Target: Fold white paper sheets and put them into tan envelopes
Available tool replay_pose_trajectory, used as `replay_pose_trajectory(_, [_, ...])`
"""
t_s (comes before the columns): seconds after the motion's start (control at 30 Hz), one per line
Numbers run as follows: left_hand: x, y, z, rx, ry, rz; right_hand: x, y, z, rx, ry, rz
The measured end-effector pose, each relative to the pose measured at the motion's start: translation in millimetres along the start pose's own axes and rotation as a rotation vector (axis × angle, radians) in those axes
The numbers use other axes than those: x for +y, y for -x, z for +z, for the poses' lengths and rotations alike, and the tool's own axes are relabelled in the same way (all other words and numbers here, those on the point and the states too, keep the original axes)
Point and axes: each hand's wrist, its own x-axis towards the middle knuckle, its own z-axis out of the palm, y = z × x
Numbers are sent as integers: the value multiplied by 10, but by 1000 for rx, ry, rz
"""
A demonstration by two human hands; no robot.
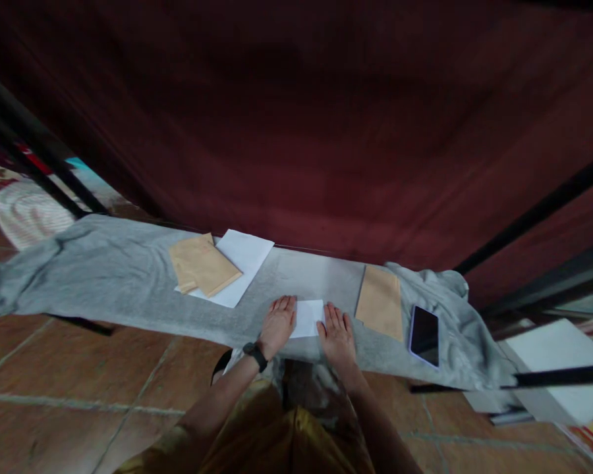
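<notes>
1. My left hand (278,324): lay flat and released, palm down, fingers extended away from me, along the left edge of the small white paper (309,318). Dark wristwatch (255,355) on that wrist.
2. My right hand (338,334): also released and flat, palm down, fingers spread a little, its thumb reaching to the right edge of the small white paper.
3. Small white paper, one: lay flat between my two hands, neither clenched nor lifted, its middle exposed. Whether it was a single layer or folded, I could not tell.
4. Grey cloth (143,283): spread beneath paper and hands, over a long, narrow surface; smoother at the middle, rumpled towards both ends.
5. Right-hand brown envelopes (381,303): overlapping, near my right hand and just beyond its reach.
6. Phone (424,336), pale purple edge, dark screen: lay face up to the right of those envelopes.
7. Left-hand brown envelopes (205,264): overlapping at differing angles, apart from my left hand, partly covering a large white sheet (250,260).
8. Dark red curtain (301,145): hung beyond the far edge of the cloth.
9. White box (563,368): lower right, beyond the cloth's end.
10. Tiled floor (128,375): reddish brown, pale joints, below.
</notes>
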Motion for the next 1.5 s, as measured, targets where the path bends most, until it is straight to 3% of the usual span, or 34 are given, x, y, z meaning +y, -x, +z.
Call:
replay_pose_trajectory(0.23, [-45, -256, -119, -183, 41, -58, 5, -9, 29, 11, -18, 19])
replay_pose_trajectory(0.67, [-119, -452, -192, -212, 182, -76, 61, 10, 112, 77, -116, 22])
replay_pose_trajectory(0.8, [-2, -411, -391, -93, 234, -40, 123, 26, 110, 150, -279, 79])
replay_pose_trajectory(0.93, [98, -236, -517, 138, 185, 183, 171, 16, 87, 230, -532, 208])
replay_pose_trajectory(1.03, [119, -17, -373, 78, 79, 329, 193, 8, 82, 293, -669, 311])
replay_pose_trajectory(1.2, [116, 296, 5, -62, 85, 284, 235, 6, 104, 240, -618, 241])
replay_pose_trajectory(1.37, [184, 260, 55, -92, 169, 201, 59, -102, 143, 113, -385, 62])
replay_pose_trajectory(1.5, [207, 171, 128, -69, 84, 161, -190, -197, 199, 3, -259, -59])
